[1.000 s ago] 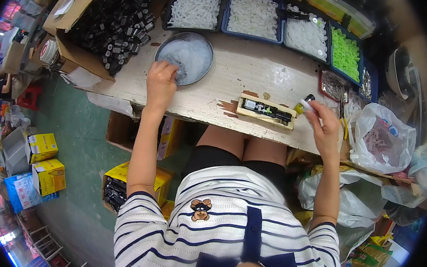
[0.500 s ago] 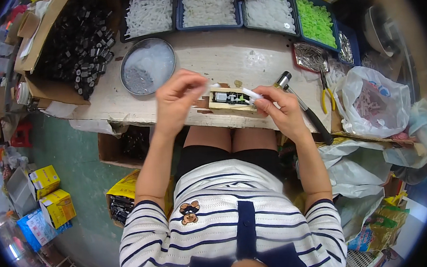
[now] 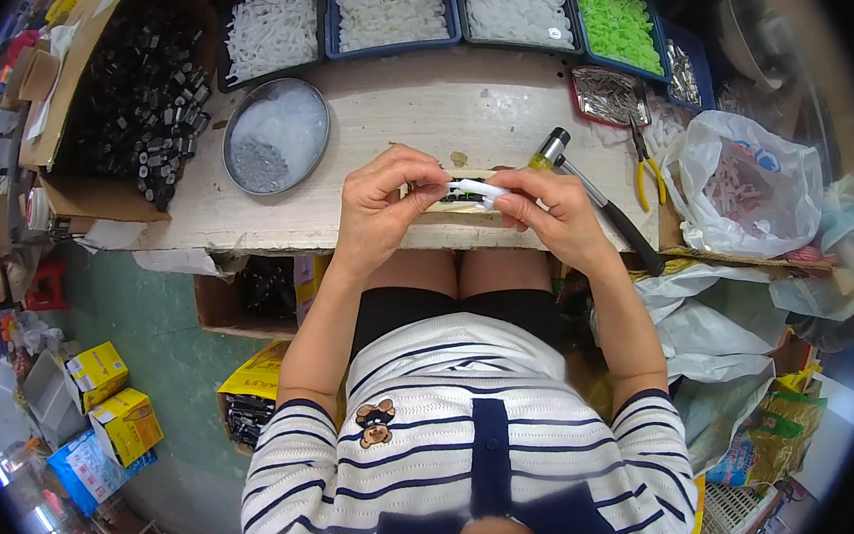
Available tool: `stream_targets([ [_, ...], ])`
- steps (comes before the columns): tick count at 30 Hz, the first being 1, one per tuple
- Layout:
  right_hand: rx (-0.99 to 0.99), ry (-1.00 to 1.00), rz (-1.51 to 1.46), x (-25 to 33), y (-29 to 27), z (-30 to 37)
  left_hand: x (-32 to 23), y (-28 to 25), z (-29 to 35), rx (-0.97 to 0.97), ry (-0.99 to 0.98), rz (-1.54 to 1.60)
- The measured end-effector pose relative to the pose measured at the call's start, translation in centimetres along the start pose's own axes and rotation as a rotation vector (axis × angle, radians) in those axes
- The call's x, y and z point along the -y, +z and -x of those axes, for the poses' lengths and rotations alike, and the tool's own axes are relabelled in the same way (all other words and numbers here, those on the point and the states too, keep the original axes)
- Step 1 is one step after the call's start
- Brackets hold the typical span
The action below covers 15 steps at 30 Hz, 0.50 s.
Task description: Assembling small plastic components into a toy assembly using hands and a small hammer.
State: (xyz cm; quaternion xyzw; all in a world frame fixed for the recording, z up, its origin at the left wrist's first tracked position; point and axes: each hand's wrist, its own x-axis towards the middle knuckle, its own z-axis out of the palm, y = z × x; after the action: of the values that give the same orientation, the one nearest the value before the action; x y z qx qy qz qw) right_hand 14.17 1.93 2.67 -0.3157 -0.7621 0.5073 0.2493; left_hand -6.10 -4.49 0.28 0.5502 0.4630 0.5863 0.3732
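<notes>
Between my hands, a small white plastic tube [image 3: 481,189] lies slanted just above the table's near edge. My right hand [image 3: 555,209] pinches its right end between thumb and fingers. At the tube's left end, my left hand [image 3: 389,202] pinches a thin white piece [image 3: 453,184] that meets or nearly meets the tube; whether they are joined I cannot tell. Right beneath them sits a narrow cream-coloured block [image 3: 472,206] with black and green parts in it, mostly covered by my fingers and the tube.
A hammer [image 3: 603,203] and yellow-handled pliers [image 3: 648,174] lie to the right, beside a clear plastic bag [image 3: 742,192]. At left stand a round metal dish [image 3: 324,140] and a carton of black parts [image 3: 101,197]. Trays of white pieces [image 3: 395,47] and green pieces [image 3: 619,26] line the back.
My left hand has moved right and closed in on the tube, bringing the thin white piece to its left end. The right hand has shifted slightly left, still holding the tube.
</notes>
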Motion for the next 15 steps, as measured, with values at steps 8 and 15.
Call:
stream_targets([
  [8, 0.093, 0.125, -0.119, -0.3, -0.9, 0.4, -0.2, 1.4, -0.3, 0.096, 0.288, -0.283],
  [15, 0.052, 0.409, -0.429, -1.9, -2.6, 1.5, 0.9, 1.1, -0.3, 0.034, 0.228, -0.426],
])
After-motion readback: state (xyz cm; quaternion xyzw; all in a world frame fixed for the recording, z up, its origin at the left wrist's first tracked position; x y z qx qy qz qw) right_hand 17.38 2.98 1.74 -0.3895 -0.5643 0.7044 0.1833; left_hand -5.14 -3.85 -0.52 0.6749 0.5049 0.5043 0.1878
